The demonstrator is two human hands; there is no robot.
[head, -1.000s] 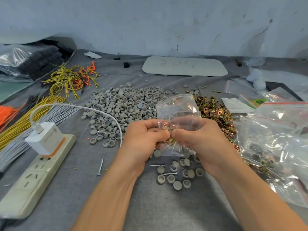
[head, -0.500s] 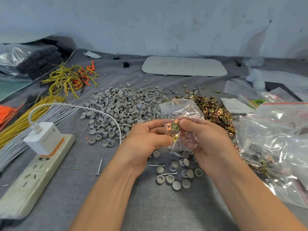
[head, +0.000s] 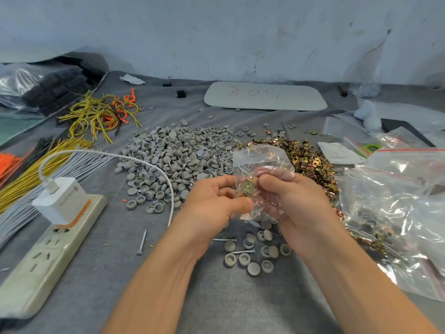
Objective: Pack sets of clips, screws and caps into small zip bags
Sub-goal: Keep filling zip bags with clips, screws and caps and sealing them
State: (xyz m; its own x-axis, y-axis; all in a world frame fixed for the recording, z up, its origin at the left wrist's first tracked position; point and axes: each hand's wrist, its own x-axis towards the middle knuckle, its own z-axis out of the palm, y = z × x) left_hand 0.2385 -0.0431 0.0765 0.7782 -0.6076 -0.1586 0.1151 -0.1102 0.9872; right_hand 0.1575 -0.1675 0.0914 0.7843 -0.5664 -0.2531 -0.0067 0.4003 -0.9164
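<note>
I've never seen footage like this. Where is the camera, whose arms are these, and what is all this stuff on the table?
No machine here: these are a person's bare arms. Every picture comes from one wide-angle camera worn on their head, looking down. The left hand and right hand hold a small clear zip bag, with a few brass-coloured clips pinched between them. On the grey cloth lie a heap of grey caps, a heap of brass clips, loose screws and a small cluster of caps nearer the person. Left: coloured wires and a power strip with a white charger. Right: larger filled bags.
</note>
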